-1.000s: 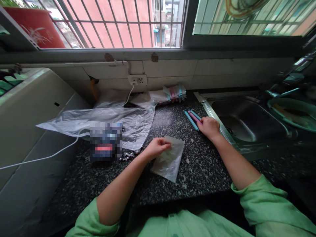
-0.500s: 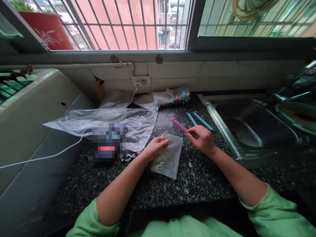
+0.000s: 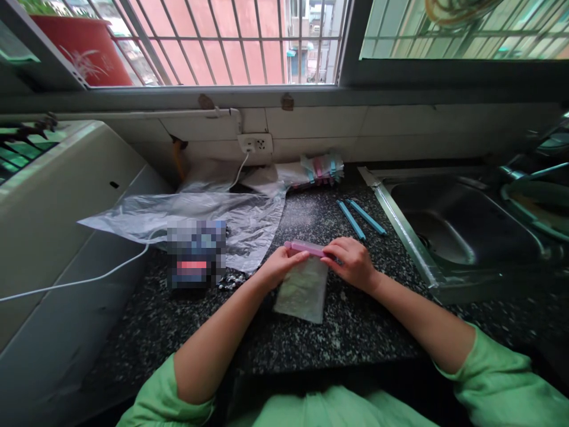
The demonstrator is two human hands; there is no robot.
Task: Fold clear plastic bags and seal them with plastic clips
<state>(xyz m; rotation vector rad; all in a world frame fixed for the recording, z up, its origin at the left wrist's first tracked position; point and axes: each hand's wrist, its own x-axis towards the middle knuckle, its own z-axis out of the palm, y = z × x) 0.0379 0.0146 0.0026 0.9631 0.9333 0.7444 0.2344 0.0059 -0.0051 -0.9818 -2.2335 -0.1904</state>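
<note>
Head view, I note | left hand (image 3: 282, 265): fingers pinching bag (image 3: 302, 292) at left part of pink clip (image 3: 309, 248) | right hand (image 3: 352, 263): fingers pinching its right end | pink clip: between both sets of fingers | blue clips (image 3: 351, 220): beyond right fingers

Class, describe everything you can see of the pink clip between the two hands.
The pink clip is a slim, straight bar, apparently plastic. It lies across the far edge of the clear bag, sloping slightly in the picture. The left hand, pinching the bag, meets one end; the right hand holds the other. Whether it is fastened cannot be told.
</note>
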